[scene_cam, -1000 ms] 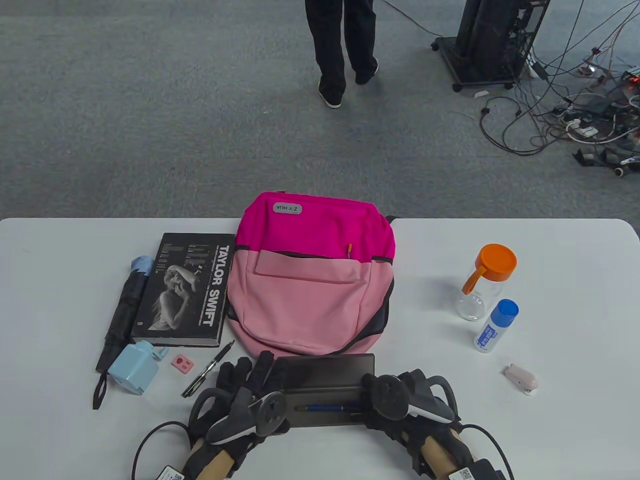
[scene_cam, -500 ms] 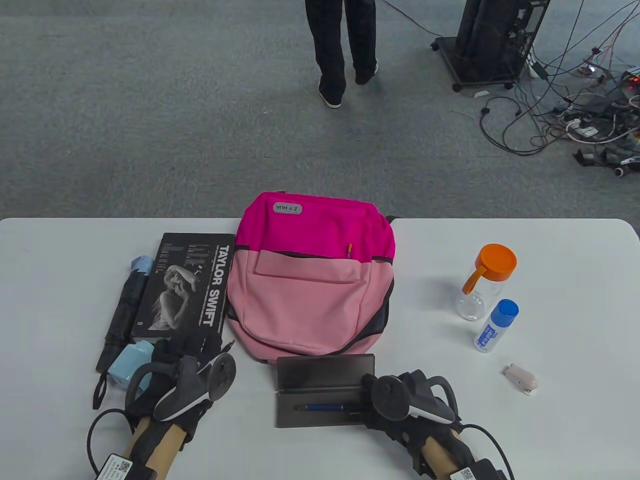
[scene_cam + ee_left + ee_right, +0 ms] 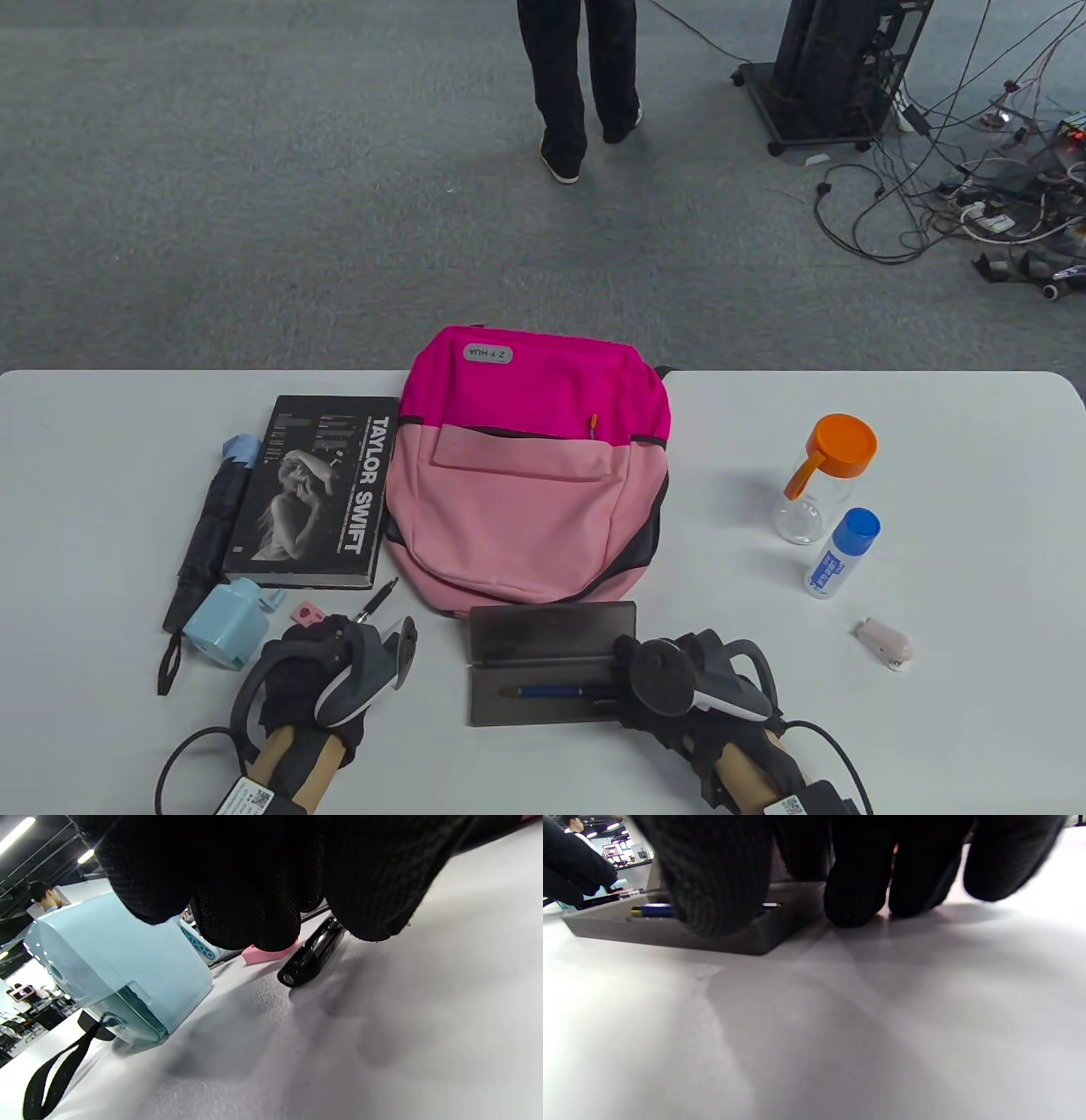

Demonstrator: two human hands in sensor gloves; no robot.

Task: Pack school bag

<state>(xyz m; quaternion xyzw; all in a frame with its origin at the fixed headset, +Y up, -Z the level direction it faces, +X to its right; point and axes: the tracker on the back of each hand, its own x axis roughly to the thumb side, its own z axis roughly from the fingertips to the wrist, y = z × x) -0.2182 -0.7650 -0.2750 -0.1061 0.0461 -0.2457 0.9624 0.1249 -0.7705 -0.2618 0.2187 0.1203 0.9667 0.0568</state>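
One black pen [image 3: 376, 600] is being gathered for the open pencil case [image 3: 543, 675], the pink backpack [image 3: 526, 475] lying closed just beyond. The left hand [image 3: 318, 671] is curled over the pen, though a firm pinch cannot be confirmed. The case's end is held by the right hand [image 3: 679, 679], thumb hooked inside.

Bright even overhead light, soft shadows on table [image 3: 933, 424]; wrist views blurred close-up, edges distorted

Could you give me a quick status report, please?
Left hand closing on black pen. Right hand steadying open pencil case. Backpack unobstructed.
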